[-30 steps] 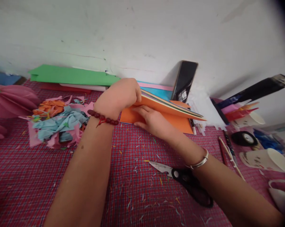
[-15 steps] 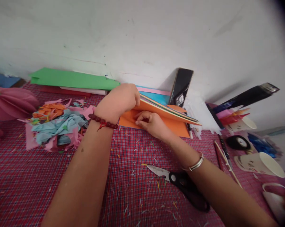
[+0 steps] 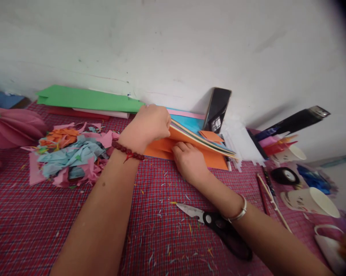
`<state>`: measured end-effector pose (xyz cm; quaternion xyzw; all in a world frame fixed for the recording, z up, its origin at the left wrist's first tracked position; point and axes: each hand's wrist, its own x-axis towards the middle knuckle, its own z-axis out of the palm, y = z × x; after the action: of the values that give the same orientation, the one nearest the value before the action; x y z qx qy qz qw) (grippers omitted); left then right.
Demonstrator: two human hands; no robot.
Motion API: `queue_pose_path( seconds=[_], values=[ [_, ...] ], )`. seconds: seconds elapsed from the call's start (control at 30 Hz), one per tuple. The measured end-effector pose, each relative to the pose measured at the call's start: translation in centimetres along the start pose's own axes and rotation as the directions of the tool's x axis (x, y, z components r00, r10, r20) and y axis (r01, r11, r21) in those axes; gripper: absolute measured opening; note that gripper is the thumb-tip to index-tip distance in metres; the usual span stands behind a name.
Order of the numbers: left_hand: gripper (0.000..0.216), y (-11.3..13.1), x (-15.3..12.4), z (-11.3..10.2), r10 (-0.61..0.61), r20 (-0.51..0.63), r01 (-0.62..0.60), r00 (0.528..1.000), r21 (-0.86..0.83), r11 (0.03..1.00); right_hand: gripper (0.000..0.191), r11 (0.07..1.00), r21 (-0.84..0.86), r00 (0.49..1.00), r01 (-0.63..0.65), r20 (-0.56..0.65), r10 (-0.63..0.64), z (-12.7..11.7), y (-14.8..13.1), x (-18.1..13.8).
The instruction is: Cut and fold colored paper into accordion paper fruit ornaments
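A stack of coloured paper (image 3: 195, 137) is raised along its near side, orange sheet lowest, with my left hand (image 3: 155, 122) closed on its left end. A beaded bracelet circles that wrist. My right hand (image 3: 190, 160) reaches under the raised stack, over an orange sheet (image 3: 215, 160) lying beneath. Its fingers are bent and close together; their tips are hidden between the sheets, so what they hold cannot be seen. Below my right forearm lie scissors (image 3: 209, 218) with black handles, partly behind the arm.
Crumpled paper scraps (image 3: 72, 153) lie left, near a pink paper ball (image 3: 14, 126). Folded green paper (image 3: 86, 98) rests along the wall. A phone (image 3: 218, 109) leans behind the stack. Paper cups (image 3: 310, 201), black tape (image 3: 285, 176) and sticks (image 3: 273, 199) stand or lie right.
My right hand has turned knuckles-up and pushed its fingers further under the raised stack. My left hand keeps hold of the stack's left end. The view has shifted slightly.
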<state>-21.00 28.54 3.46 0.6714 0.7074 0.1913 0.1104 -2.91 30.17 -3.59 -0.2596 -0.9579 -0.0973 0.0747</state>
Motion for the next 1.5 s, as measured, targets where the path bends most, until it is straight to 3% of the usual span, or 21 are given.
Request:
queue_pose_path(
  seconds=[0.1,0.27,0.33,0.47,0.63,1.07,1.3,1.5],
  values=[
    [0.014,1.0,-0.4,0.0,0.118,-0.186,-0.059,0.975,0.295,0.954,0.02,0.999,-0.031,0.999,-0.036,0.003,0.036,0.0,0.9,-0.4],
    [0.032,3.9,-2.0,1.5,0.238,-0.294,-0.121,0.926,0.366,0.923,0.021,0.998,0.05,0.999,-0.047,-0.012,0.047,0.4,1.5,-0.6],
    [0.034,4.9,-2.1,2.7,0.269,-0.262,-0.147,0.927,0.406,0.902,0.022,0.995,0.093,0.999,-0.033,-0.012,0.034,0.5,1.6,-0.6],
    [0.021,5.3,-1.3,4.9,0.266,-0.047,-0.213,0.963,0.47,0.857,0.025,0.992,0.119,1.0,-0.03,0.007,0.03,0.2,1.5,-0.7],
    [0.018,4.6,-0.8,5.4,0.204,0.073,-0.214,0.976,0.488,0.846,0.024,0.991,0.129,0.998,-0.049,0.037,0.044,-0.8,1.2,-1.0],
    [0.025,5.0,-0.8,4.8,0.126,0.104,-0.162,0.986,0.507,0.846,0.019,0.995,0.097,0.996,-0.003,0.083,-0.005,-3.3,2.3,-6.0],
    [0.022,5.1,-0.6,4.6,0.129,0.113,-0.169,0.985,0.518,0.838,0.018,0.994,0.089,0.998,-0.061,0.036,0.058,-2.7,2.3,-6.2],
    [0.024,5.7,-0.5,4.2,0.146,0.048,-0.148,0.988,0.54,0.829,0.019,0.99,0.107,0.996,-0.088,0.016,0.087,-2.8,3.0,-6.2]
  ],
)
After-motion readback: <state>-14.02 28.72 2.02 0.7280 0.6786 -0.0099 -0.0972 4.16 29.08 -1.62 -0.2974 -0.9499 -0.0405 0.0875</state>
